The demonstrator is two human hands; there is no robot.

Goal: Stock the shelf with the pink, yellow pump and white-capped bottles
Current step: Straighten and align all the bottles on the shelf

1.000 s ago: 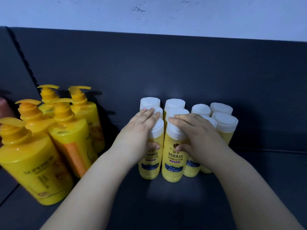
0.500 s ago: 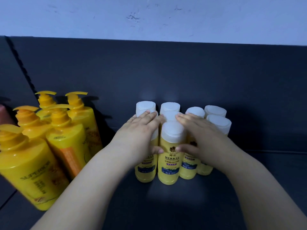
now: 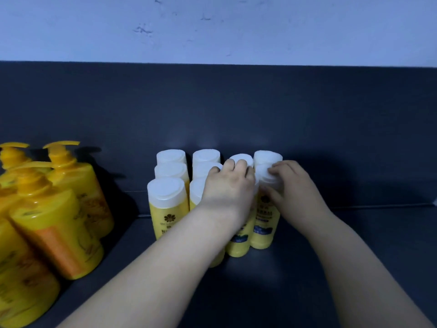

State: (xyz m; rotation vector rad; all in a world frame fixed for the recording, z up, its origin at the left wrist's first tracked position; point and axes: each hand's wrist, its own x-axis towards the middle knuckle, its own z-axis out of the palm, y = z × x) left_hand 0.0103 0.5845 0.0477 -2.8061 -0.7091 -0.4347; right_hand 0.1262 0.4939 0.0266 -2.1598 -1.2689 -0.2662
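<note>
A pale bluish-white wall (image 3: 236, 27) fills the top of the view, marked with a few small dark scuffs.

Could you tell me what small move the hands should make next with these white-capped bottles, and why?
Probably draw the front right bottle slightly forward, level with its neighbour. The right hand grips its cap, the left hand curls over the neighbour's cap, and the right bottle's base appears to sit further back, so that front edge looks uneven.
</note>
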